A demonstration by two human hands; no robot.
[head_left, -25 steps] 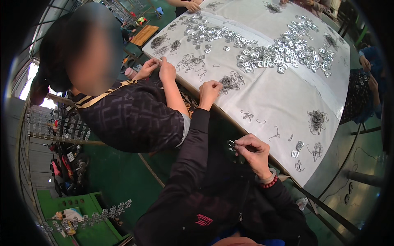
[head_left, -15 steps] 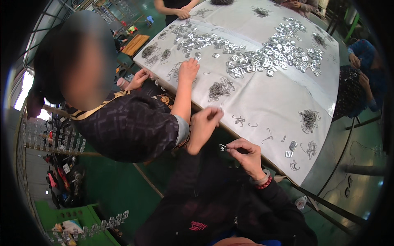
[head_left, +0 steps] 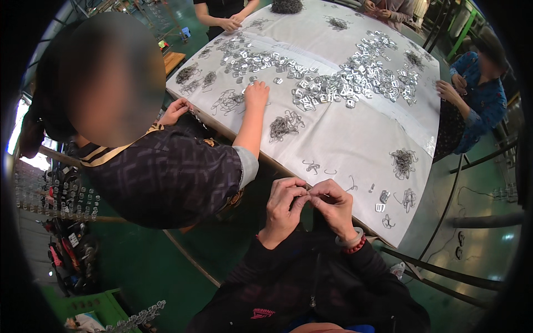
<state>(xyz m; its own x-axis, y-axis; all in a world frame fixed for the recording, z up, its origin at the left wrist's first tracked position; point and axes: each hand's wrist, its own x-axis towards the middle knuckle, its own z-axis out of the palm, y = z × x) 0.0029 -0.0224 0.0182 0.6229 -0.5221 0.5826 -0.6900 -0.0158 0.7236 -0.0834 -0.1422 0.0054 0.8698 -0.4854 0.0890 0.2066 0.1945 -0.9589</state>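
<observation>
My left hand and my right hand meet fingertip to fingertip at the table's near edge, both pinched closed. The small metal buckle seen in my right fingers a moment ago is now hidden behind them. Whatever my left fingers pinch does not show either. Just beyond lie a few bent wire hooks on the white-covered table. To the right are two loose metal buckles, small hook clusters and a denser pile of hooks.
Close on my left sits a co-worker, one arm reaching over the table beside a hook pile. A broad heap of silvery buckles covers the table's middle. Other people work at the far and right edges, including one in blue.
My left hand has come from the table edge down to my right hand, and their fingertips now meet. The view has shifted slightly, and the buckle has gone out of sight.
</observation>
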